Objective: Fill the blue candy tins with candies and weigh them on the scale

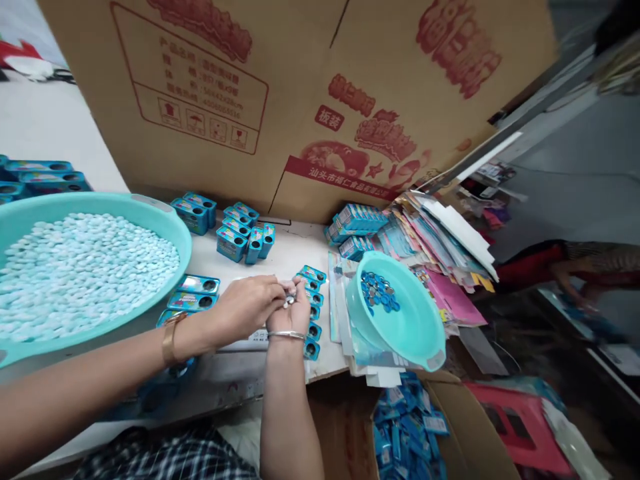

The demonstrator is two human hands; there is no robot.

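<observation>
You have a carton (295, 113) toward the far edge of your tabletop (295, 248), small containers (231, 244) in front of it, a basin (184, 240) of candies (95, 270) toward the left edge, a bowl (415, 323) of discs (379, 292) by the right edge with papers (435, 230) behind it, and, below the near right corner, a box (467, 417) of packs (407, 430).

Small whitish pieces (289, 303), rounded, loosely clustered, held in cupped palm of right hand (294, 315), near middle of frame; exact count unclear.

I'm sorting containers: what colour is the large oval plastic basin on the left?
The large oval plastic basin is turquoise; head view.
</observation>
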